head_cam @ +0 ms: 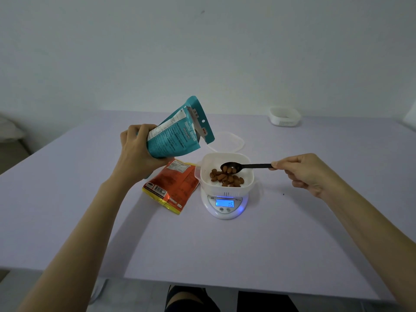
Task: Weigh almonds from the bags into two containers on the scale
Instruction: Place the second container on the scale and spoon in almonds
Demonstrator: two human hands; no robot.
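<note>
Nearest me on the counter point(225, 248), the scale point(225, 204) is showing a lit readout, and the white container point(227, 171) is sitting on its platform with a loose layer of almonds point(226, 177) in the bottom. My right hand point(304, 174) is pinching the tail of the black spoon point(245, 166), its grip closed on the handle; the spoon's long axis is running nearly level from my fingers leftward, and its bowl, carrying a few almonds, is hanging inside the container's rim just above the pile. So the container is lying left of my right grip, and the spoon is already pointing into it; I judge that a roll of the wrist is all the tipping is calling for. Left of the scale, the orange bag point(173, 185) is lying flat on the counter. Above and behind it, my left hand point(140, 147) is wrapping closed around the base of the teal bag point(180, 129), whose long axis is tilting up and to the right, its open mouth pointing toward the container's far side. Beyond the container a clear lid point(234, 143) is resting, and at the counter's far right the second container point(284, 116) is waiting, well apart.
</note>
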